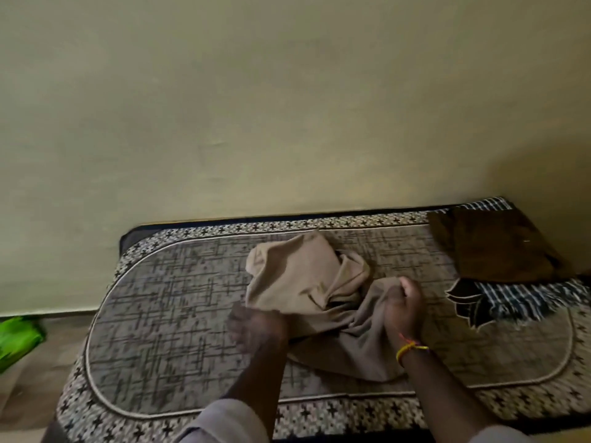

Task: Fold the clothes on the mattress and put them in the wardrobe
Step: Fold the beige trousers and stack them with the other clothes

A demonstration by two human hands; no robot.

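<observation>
A beige garment lies crumpled in the middle of the patterned mattress. My right hand grips a bunched part of it at its right side, with a yellow thread band on the wrist. My left hand is blurred at the garment's lower left edge, fingers curled against the cloth; whether it holds the cloth I cannot tell. A folded brown garment rests at the mattress's far right, on top of a blue-and-white checked cloth. The wardrobe is not in view.
A plain yellowish wall rises directly behind the mattress. A bright green object lies on the floor at the left edge. The mattress sits low, with its front edge near my body.
</observation>
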